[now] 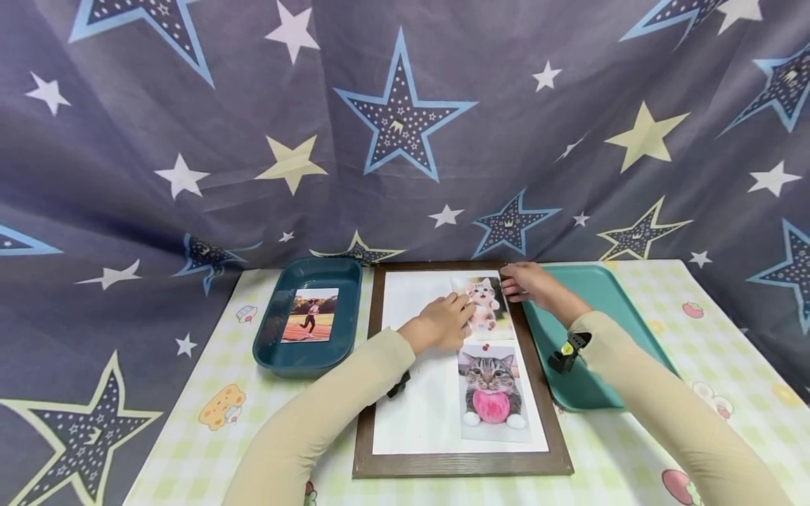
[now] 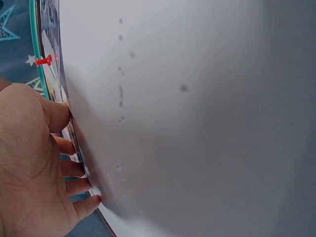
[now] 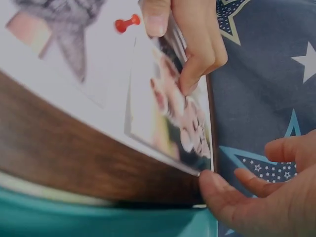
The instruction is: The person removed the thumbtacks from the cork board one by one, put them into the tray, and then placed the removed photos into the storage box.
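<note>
A photo of a kitten (image 1: 484,327) lies at the upper right of the white board (image 1: 411,393) in a brown wooden frame (image 1: 462,465). My left hand (image 1: 446,322) rests its fingertips on the kitten photo's left part. At the frame's top right corner is my right hand (image 1: 534,284); in the right wrist view its thumb touches near the photo's corner, the other fingers standing apart from it. Below lies a photo of a tabby cat with a pink ball (image 1: 490,422), a red pushpin (image 3: 127,23) at its top edge.
To the left stands a dark blue tray (image 1: 268,355) holding a photo of a runner (image 1: 310,316). A green tray (image 1: 607,316) lies against the frame's right side, under my right forearm. Behind the checked tablecloth (image 1: 183,450) hangs a star-patterned curtain (image 1: 253,218).
</note>
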{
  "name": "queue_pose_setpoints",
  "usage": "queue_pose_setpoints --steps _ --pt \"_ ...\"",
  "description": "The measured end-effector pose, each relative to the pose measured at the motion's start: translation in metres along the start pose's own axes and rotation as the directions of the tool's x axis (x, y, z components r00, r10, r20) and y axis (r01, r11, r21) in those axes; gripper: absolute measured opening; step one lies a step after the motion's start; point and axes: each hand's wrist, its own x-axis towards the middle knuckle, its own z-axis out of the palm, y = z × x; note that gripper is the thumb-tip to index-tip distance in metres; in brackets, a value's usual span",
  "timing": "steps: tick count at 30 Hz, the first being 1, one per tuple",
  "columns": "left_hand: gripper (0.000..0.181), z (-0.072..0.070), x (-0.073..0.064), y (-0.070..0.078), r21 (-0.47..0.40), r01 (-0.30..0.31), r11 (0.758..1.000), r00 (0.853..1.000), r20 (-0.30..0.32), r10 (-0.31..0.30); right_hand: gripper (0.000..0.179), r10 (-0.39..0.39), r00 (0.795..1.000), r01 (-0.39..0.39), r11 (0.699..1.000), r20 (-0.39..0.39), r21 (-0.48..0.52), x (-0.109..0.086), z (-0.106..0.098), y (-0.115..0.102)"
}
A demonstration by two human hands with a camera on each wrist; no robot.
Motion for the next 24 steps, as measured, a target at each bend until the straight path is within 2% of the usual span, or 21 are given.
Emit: queue_pose_setpoints --steps 11,16,24 --pt "0.059 -0.001 0.0 -0.003 -0.034 0.004 0.999 1.0 0.012 -0.003 0.067 0.137 0.991 -0.137 0.989 -0.005 0.059 0.002 0.007 -0.016" --pt "0.059 -0.001 -0.001 -0.003 -0.03 0.009 1.0 1.0 0.016 -0.008 0.069 0.151 0.988 -0.151 0.984 0.005 0.099 0.004 0.006 -0.015" --pt "0.059 -0.001 0.0 -0.002 -0.01 -0.002 1.0 1.0 0.013 0.002 0.063 0.144 0.989 -0.145 0.969 0.024 0.198 0.003 0.001 -0.009"
